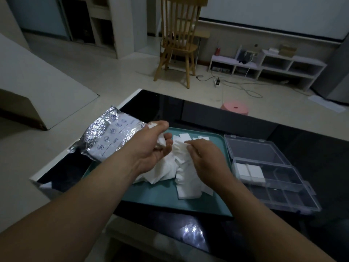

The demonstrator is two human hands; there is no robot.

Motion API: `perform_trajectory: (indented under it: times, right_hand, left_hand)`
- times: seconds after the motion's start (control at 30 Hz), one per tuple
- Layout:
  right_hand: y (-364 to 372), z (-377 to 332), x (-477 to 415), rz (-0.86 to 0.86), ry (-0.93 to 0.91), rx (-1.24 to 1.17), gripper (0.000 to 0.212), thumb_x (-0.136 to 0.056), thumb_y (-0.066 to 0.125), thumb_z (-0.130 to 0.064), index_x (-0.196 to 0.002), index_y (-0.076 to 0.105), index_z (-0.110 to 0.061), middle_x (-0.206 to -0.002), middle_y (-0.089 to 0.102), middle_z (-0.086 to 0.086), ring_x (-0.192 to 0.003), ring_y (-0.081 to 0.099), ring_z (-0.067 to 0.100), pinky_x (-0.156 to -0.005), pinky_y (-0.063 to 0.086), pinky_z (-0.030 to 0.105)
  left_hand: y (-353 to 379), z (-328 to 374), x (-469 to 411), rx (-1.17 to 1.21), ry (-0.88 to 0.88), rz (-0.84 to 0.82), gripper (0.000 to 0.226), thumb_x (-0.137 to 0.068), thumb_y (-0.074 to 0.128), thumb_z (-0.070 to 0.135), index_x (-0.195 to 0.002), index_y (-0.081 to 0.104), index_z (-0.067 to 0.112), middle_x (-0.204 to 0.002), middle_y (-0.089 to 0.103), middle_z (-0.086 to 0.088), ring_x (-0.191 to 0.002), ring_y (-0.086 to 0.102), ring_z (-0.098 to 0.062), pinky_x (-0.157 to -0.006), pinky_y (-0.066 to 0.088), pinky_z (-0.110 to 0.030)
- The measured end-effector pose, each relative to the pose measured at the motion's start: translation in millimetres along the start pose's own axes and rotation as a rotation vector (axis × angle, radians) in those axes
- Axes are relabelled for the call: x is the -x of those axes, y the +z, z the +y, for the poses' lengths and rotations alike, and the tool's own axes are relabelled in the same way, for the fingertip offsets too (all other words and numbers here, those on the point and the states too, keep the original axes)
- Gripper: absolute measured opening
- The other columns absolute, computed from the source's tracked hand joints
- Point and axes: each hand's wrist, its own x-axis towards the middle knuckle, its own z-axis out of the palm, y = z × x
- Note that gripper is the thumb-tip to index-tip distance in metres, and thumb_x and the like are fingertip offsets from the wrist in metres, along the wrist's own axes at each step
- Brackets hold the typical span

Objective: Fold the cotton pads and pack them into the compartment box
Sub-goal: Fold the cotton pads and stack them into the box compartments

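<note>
Right now I see both hands over a teal tray (213, 205) that sits on a dark, shiny tabletop (294, 140). My left hand (153, 146) is turned palm up, with the fingers curled around a soft white cotton pad (162, 141). A bit of white also pokes out by the thumb. My right hand (205, 157) reaches down into the pile of cotton pads (170, 171) in the middle of the tray, and its fingertips pinch the edge of a pad at the top of the pile. The picture is a little blurry there, so I cannot tell if it holds one pad or more. Some flat pads (188, 193) lie near the front edge of the tray, and a few more lie by its far edge.

A crinkly silver bag (107, 137) lies at the left edge of the tabletop, just beside the tray. The clear compartment box (279, 188) sits just to the right of the tray, with its lid (253, 148) open and lying flat toward the far side. Folded white pads (249, 172) already fill the compartment at the box's far left corner. The other compartments look bare.
</note>
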Motion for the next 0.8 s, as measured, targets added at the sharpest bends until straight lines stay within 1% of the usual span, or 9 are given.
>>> perform_trajectory:
  times: [0.17, 0.27, 0.33, 0.4, 0.5, 0.6, 0.7, 0.77, 0.8]
  right_hand:
    - [-17.1, -3.6, 0.9, 0.185, -0.014, -0.123, 0.024, -0.108, 0.052, -0.027, -0.108, 0.074, -0.02, -0.096, 0.069, -0.004, -0.09, 0.059, 0.016, -0.082, 0.05, 0.042]
    - [-23.1, -13.6, 8.8, 0.232, -0.061, -0.124, 0.026, -0.108, 0.049, -0.03, -0.11, 0.074, -0.022, -0.093, 0.067, -0.006, -0.089, 0.058, 0.015, -0.079, 0.05, 0.043]
    - [-25.9, -20.9, 16.2, 0.25, -0.119, -0.106, 0.03, -0.107, 0.047, -0.036, -0.113, 0.074, -0.026, -0.094, 0.068, -0.008, -0.09, 0.059, 0.015, -0.08, 0.049, 0.043]
    - [-28.3, -24.6, 22.2, 0.255, -0.15, -0.061, 0.031, -0.106, 0.047, -0.039, -0.115, 0.075, -0.028, -0.094, 0.069, -0.008, -0.09, 0.058, 0.017, -0.081, 0.048, 0.045]
    - [-33.2, -23.5, 28.2, 0.253, -0.175, -0.067, 0.029, -0.103, 0.052, -0.041, -0.115, 0.076, -0.03, -0.094, 0.071, -0.01, -0.093, 0.059, 0.016, -0.082, 0.049, 0.048]
    - [-43.0, -23.6, 33.2, 0.151, -0.196, -0.178, 0.029, -0.096, 0.06, -0.051, -0.113, 0.073, -0.032, -0.105, 0.069, -0.017, -0.108, 0.058, 0.01, -0.092, 0.05, 0.048]
    - [-50.8, -21.4, 34.8, -0.002, -0.203, -0.204, 0.034, -0.088, 0.07, -0.053, -0.11, 0.064, -0.028, -0.114, 0.064, -0.018, -0.117, 0.057, 0.009, -0.098, 0.048, 0.044]
    - [-55.3, -19.0, 33.5, -0.099, -0.19, -0.24, 0.034, -0.086, 0.078, -0.045, -0.107, 0.061, -0.024, -0.115, 0.063, -0.017, -0.116, 0.058, 0.008, -0.096, 0.049, 0.03]
    - [-58.0, -18.0, 32.6, -0.148, -0.166, -0.29, 0.033, -0.086, 0.082, -0.038, -0.105, 0.06, -0.021, -0.116, 0.064, -0.017, -0.115, 0.059, 0.005, -0.093, 0.048, 0.02]
  left_hand:
    - [16.1, -19.4, 5.1, -0.062, 0.0, -0.06, 0.013, -0.101, 0.065, 0.024, -0.11, 0.06, 0.018, -0.085, 0.061, -0.008, -0.073, 0.062, -0.018, -0.056, 0.058, -0.023]
    - [23.9, -26.0, 7.4, -0.113, 0.009, -0.12, 0.019, -0.103, 0.062, 0.032, -0.113, 0.06, 0.016, -0.103, 0.07, -0.015, -0.087, 0.071, -0.022, -0.067, 0.061, -0.027]
    - [25.7, -27.1, 9.1, -0.093, -0.014, -0.167, 0.034, -0.102, 0.062, 0.037, -0.124, 0.059, 0.011, -0.116, 0.073, -0.019, -0.097, 0.075, -0.024, -0.077, 0.062, -0.035]
    - [27.1, -28.0, 11.3, -0.067, -0.029, -0.186, 0.048, -0.102, 0.062, 0.038, -0.135, 0.055, 0.004, -0.112, 0.074, -0.017, -0.094, 0.075, -0.023, -0.078, 0.061, -0.038]
    - [25.7, -30.1, 13.5, -0.059, -0.061, -0.236, 0.047, -0.103, 0.057, 0.039, -0.136, 0.055, 0.006, -0.101, 0.074, -0.012, -0.084, 0.075, -0.018, -0.07, 0.061, -0.035]
    - [22.8, -29.6, 15.2, -0.123, -0.092, -0.29, 0.047, -0.105, 0.051, 0.046, -0.131, 0.061, 0.008, -0.115, 0.065, -0.017, -0.095, 0.07, -0.022, -0.072, 0.061, -0.035]
    - [22.6, -29.8, 17.6, -0.172, -0.169, -0.416, 0.056, -0.106, 0.045, 0.053, -0.142, 0.058, 0.012, -0.14, 0.053, -0.03, -0.126, 0.056, -0.037, -0.094, 0.054, -0.043]
    - [20.3, -33.2, 13.9, -0.147, -0.234, -0.471, 0.057, -0.107, 0.044, 0.053, -0.148, 0.053, 0.015, -0.157, 0.036, -0.033, -0.143, 0.041, -0.042, -0.117, 0.037, -0.056]
    - [19.4, -34.2, 13.1, -0.14, -0.25, -0.472, 0.056, -0.107, 0.043, 0.053, -0.148, 0.053, 0.016, -0.155, 0.038, -0.033, -0.141, 0.044, -0.041, -0.12, 0.032, -0.059]
